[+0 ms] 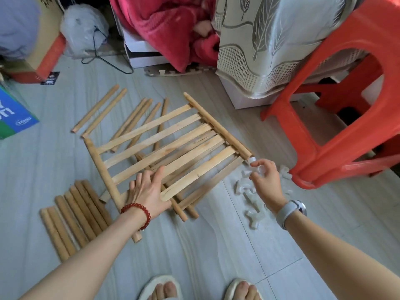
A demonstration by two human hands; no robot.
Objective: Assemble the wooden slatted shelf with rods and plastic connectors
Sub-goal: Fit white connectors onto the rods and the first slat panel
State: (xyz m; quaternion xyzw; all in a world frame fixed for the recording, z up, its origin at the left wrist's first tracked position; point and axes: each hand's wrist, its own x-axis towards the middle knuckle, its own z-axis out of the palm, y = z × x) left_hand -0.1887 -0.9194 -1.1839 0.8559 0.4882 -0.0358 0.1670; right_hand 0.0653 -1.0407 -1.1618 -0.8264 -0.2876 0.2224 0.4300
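A wooden slatted shelf panel (168, 146) lies on the floor, stacked on a second panel beneath it. My left hand (149, 189) presses flat on its near slats, fingers straight. My right hand (265, 177) pinches a translucent white plastic connector (256, 167) right at the near end of the panel's right side rod (218, 126). More connectors (252, 217) lie scattered on the floor beside and under that hand. Loose wooden rods lie in two groups: several at the near left (73, 215) and several behind the panel (101, 109).
An orange plastic stool (337, 118) stands close on the right. A bed with patterned cover (259, 50) and a red blanket (168, 29) are behind. Boxes (17, 118) and a plastic bag (84, 29) sit at the left. My slippered feet (164, 289) are at the bottom edge.
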